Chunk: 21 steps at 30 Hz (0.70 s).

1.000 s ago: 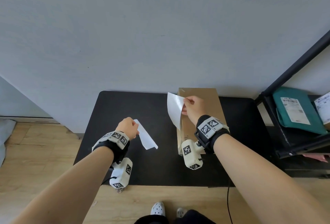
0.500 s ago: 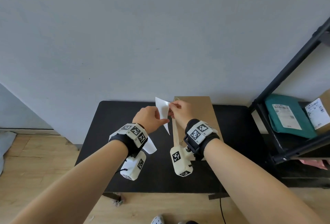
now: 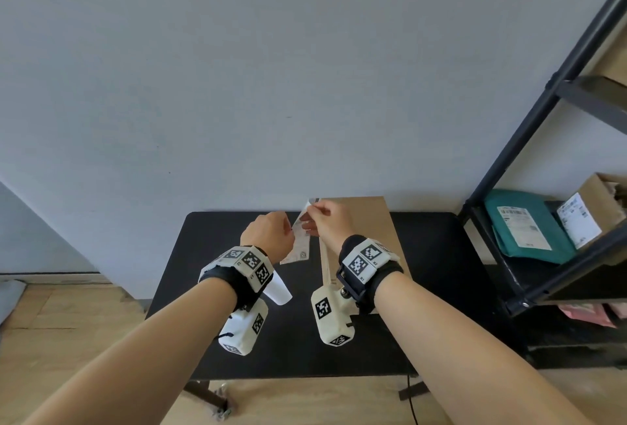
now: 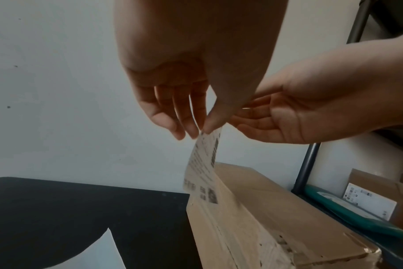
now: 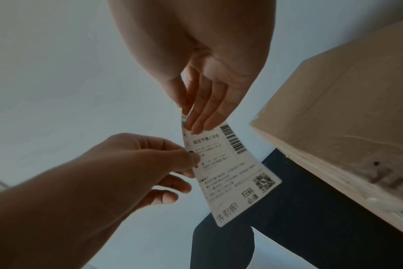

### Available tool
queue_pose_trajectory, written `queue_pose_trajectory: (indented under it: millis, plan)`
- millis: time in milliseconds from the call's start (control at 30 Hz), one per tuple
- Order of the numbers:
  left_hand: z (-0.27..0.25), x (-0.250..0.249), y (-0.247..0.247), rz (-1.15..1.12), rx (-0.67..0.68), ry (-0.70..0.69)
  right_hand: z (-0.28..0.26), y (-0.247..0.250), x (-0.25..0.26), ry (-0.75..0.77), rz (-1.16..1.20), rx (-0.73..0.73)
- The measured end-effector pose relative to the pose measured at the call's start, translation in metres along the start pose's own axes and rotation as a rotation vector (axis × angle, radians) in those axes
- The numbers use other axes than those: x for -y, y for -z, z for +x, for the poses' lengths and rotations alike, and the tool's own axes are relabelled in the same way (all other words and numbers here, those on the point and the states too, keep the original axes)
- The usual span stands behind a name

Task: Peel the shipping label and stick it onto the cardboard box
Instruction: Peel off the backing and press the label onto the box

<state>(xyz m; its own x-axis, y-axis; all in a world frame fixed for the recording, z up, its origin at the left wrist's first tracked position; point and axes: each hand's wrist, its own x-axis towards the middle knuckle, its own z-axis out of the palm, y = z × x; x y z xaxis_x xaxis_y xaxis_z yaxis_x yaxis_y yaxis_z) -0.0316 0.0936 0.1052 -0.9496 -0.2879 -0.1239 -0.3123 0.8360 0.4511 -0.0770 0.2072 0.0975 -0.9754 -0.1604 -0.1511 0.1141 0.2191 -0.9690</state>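
Note:
The printed white shipping label (image 3: 300, 242) hangs in the air just left of the brown cardboard box (image 3: 368, 224), which lies on the black table (image 3: 203, 306). My left hand (image 4: 201, 130) pinches the label (image 4: 201, 169) at its edge between thumb and fingertips. My right hand (image 5: 188, 119) pinches the top corner of the label (image 5: 230, 172), whose printed face with barcode shows in the right wrist view. The box (image 5: 334, 112) sits close to the right of both hands. The label does not touch the box top.
A blank white backing sheet (image 3: 280, 290) lies on the table under my left wrist. A black metal shelf (image 3: 529, 221) stands at the right with a teal mailer (image 3: 522, 231) and a labelled carton (image 3: 587, 214). A grey wall rises right behind the table.
My left hand left the backing sheet on the table and rose to the label. Both hands now pinch the label, which has turned its printed face toward the wrist cameras.

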Motion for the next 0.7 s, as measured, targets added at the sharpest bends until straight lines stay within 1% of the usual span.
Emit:
queue_pose_trajectory:
  millis: [67, 133, 267, 367, 533, 700]
  plan:
    - [0.002, 0.003, 0.002, -0.031, 0.010, -0.007, 0.000, 0.004, 0.000, 0.002, 0.012, 0.009]
    - [0.005, 0.005, 0.003, -0.114, 0.018, -0.021, 0.000, 0.013, -0.002, 0.012, 0.001, 0.003]
    - [0.016, 0.006, 0.003, -0.455, 0.007, -0.049, 0.004, 0.045, -0.015, 0.010, -0.141, -0.072]
    - [0.022, -0.002, 0.001, -0.625, 0.101, -0.050, 0.008, 0.067, -0.025, -0.042, -0.205, -0.088]
    - [0.030, -0.023, -0.011, -0.605, 0.202, -0.074, 0.010, 0.095, -0.033, -0.130, -0.193, 0.003]
    - [0.037, -0.036, -0.036, -0.613, 0.267, -0.050, 0.016, 0.115, -0.048, -0.196, -0.174, 0.023]
